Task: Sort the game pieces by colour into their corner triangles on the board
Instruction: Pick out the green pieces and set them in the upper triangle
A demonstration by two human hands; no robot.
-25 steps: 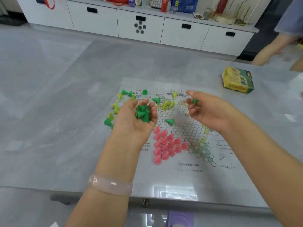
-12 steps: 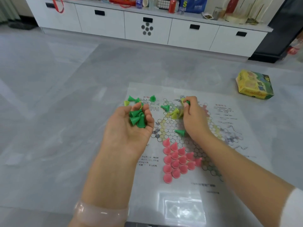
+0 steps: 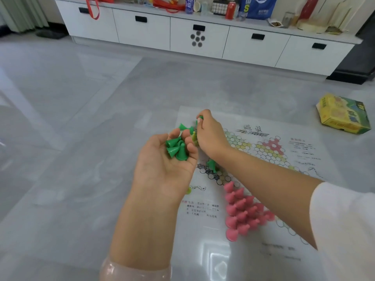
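Green cone-shaped plastic game pieces [image 3: 176,148] lay cupped in the upturned left hand [image 3: 162,165], fingers curled round them, just left of the printed paper hexagon board [image 3: 253,151]. Right hand [image 3: 211,134] pinched one more green piece [image 3: 199,119] at the board's far-left edge. One green piece [image 3: 212,164] sat on the board near its left side, under the right wrist. Pink cone pieces [image 3: 245,213] were packed on the board's near corner. Judgement: drop the pinched piece into the palm, keep the palm level, gather greens only, skip the yellow-green piece [image 3: 194,136].
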